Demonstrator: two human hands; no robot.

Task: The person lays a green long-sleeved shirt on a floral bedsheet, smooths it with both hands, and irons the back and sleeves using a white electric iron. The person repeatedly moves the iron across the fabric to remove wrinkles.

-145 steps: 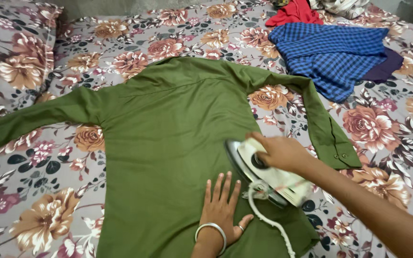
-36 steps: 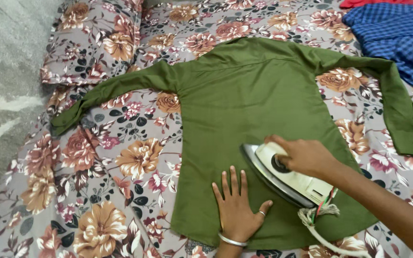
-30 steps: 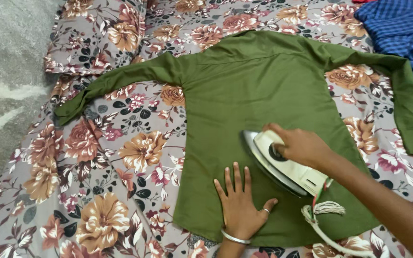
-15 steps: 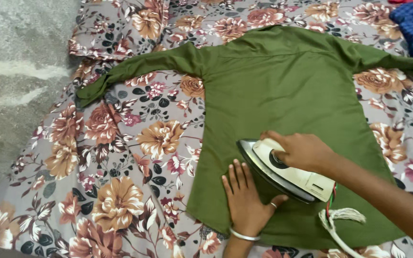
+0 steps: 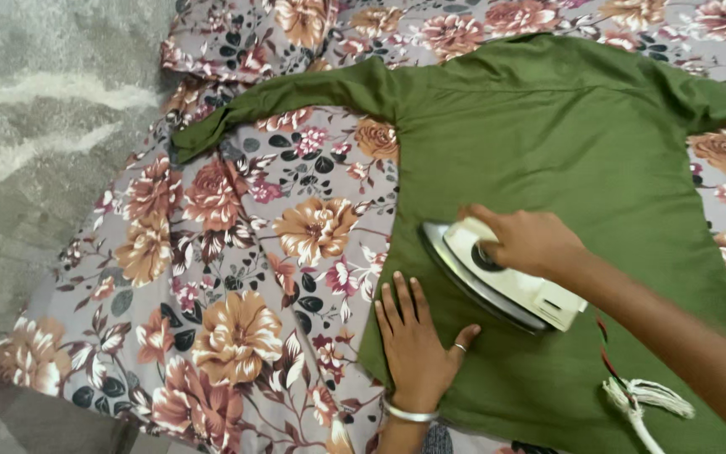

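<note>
A green long-sleeved shirt (image 5: 548, 143) lies spread flat, back up, on a floral bedsheet (image 5: 237, 252). My right hand (image 5: 531, 241) grips the handle of a white electric iron (image 5: 497, 282) that rests on the shirt's lower left part, its tip pointing left. My left hand (image 5: 413, 345) lies flat, fingers spread, on the shirt's left hem just below the iron's tip; a ring and a silver bangle show on it. The iron's white braided cord (image 5: 640, 403) trails off at the lower right.
The shirt's left sleeve (image 5: 287, 101) stretches out towards a floral pillow (image 5: 237, 42) at the top. Grey mottled floor (image 5: 35, 168) lies beyond the bed's left edge.
The view has shifted left and down, so the blue checked cloth at the upper right has left the picture. The iron and both hands stay near the shirt's lower left hem.
</note>
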